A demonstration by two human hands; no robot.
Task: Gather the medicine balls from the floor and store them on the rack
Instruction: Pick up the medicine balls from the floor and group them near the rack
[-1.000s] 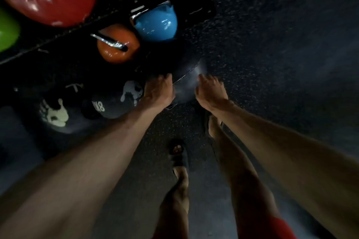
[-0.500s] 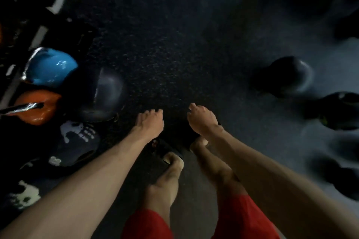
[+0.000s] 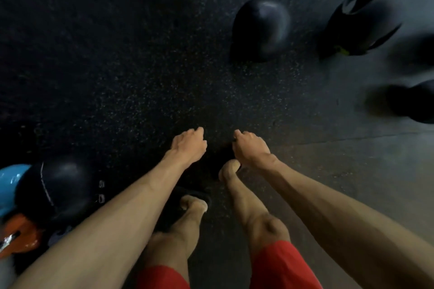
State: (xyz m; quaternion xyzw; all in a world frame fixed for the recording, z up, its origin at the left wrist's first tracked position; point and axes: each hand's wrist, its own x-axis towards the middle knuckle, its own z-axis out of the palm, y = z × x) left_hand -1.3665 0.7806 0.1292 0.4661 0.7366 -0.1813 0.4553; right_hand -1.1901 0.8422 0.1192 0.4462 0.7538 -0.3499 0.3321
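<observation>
Several black medicine balls lie on the dark rubber floor at the upper right: a plain one [image 3: 263,28], one with white and yellow marks [image 3: 361,23], and two blurred ones [image 3: 415,101] at the right edge. At the lower left a black ball [image 3: 58,187] sits stored beside a blue ball [image 3: 10,185] and an orange ball [image 3: 21,237]. My left hand [image 3: 187,144] and my right hand [image 3: 252,149] hang in front of me, fingers loosely curled, holding nothing. Both are well short of the floor balls.
My bare legs in red shorts and my feet in dark sandals [image 3: 187,197] stand on the speckled floor [image 3: 145,73]. A metal rack bar [image 3: 8,240] crosses the orange ball at the lower left edge.
My hands let go of the black ball, now resting beside the blue ball. My view has swung right, away from the stored balls, bringing the floor balls closer.
</observation>
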